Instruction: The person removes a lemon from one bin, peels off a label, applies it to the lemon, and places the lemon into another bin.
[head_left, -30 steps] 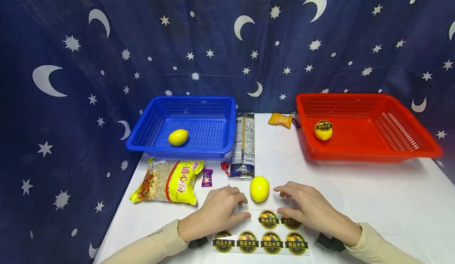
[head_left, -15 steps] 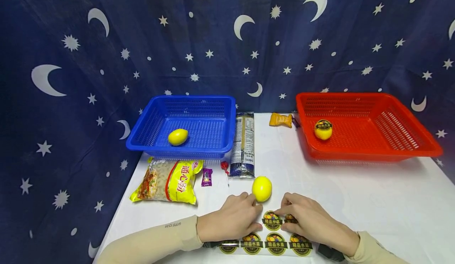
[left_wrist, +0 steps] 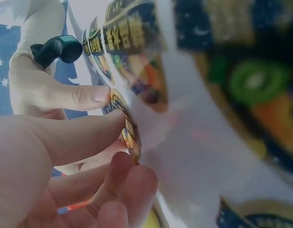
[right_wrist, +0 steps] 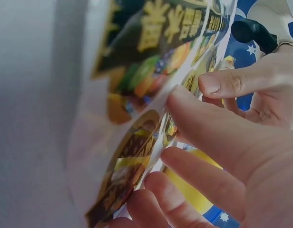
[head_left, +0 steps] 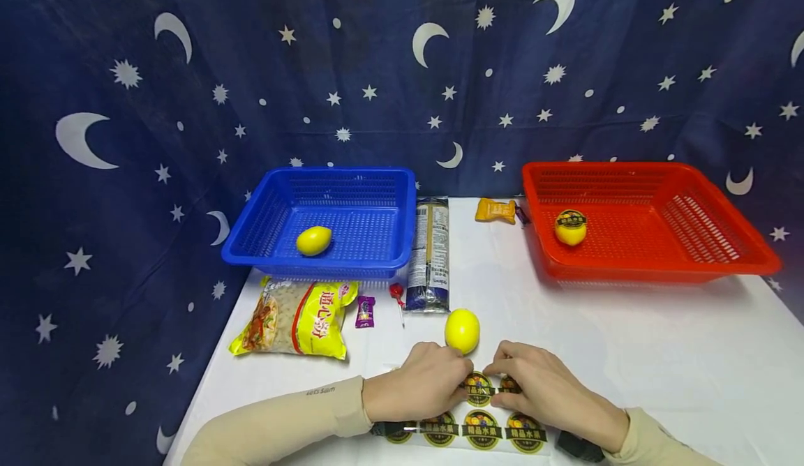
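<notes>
Sticker sheet [head_left: 477,427] flat on tabletop [head_left: 628,354], just below loose lemon [head_left: 462,331]. Left hand [head_left: 417,389] & right hand [head_left: 540,389] both pinching one round sticker [head_left: 479,387]. Risk: sticker creasing, or lemon nudged & rolling.

We take this for a staged recording set rather than a lived-in room. A dark blue cloth backdrop printed with white moons and stars [head_left: 402,68] hangs behind a table under a plain white cover [head_left: 628,354]. On that table, a blue perforated plastic basket [head_left: 326,257] and a red perforated plastic basket [head_left: 653,267] sit well apart, with packaged snacks between them.
</notes>
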Motion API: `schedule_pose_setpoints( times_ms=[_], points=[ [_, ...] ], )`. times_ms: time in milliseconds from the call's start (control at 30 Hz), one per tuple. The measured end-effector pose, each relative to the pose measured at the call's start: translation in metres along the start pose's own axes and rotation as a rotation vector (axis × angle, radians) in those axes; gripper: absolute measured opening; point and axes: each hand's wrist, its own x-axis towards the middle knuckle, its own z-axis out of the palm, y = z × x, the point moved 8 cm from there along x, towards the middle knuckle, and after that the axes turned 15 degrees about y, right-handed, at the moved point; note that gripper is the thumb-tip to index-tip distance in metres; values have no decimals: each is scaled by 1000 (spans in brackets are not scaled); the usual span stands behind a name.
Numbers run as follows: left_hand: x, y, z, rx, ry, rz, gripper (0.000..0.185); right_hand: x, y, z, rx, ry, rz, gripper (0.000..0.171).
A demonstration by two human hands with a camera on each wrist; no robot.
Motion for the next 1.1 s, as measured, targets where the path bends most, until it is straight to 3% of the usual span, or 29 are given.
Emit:
schedule_pose_setpoints(
  times_ms=[233, 400, 633, 700, 833, 967, 1100],
  points=[
    [3, 1, -3, -71, 67, -4, 19, 0, 0, 1, 26, -7, 2, 30],
    [4, 1, -6, -62, 118, 9, 16, 1, -2, -1, 28, 6, -20, 31],
    [4, 1, -11, -64, 135, 10, 18, 2, -1, -1, 32, -12, -6, 31],
    [4, -2, -14, -101, 133, -17, 18, 3, -1, -2, 50, -24, 2, 32],
    [1, -13, -25, -266, 138, -108, 10, 6, 4, -5, 83, -15, 49, 34],
    [-1, -31, -36, -435, 186, -216, 4, 16, 12, -11, 77, 111, 127, 42],
    [-1, -51, -47, -502, 261, -307, 5, 31, 17, -14, 34, 237, 170, 62]
  ],
)
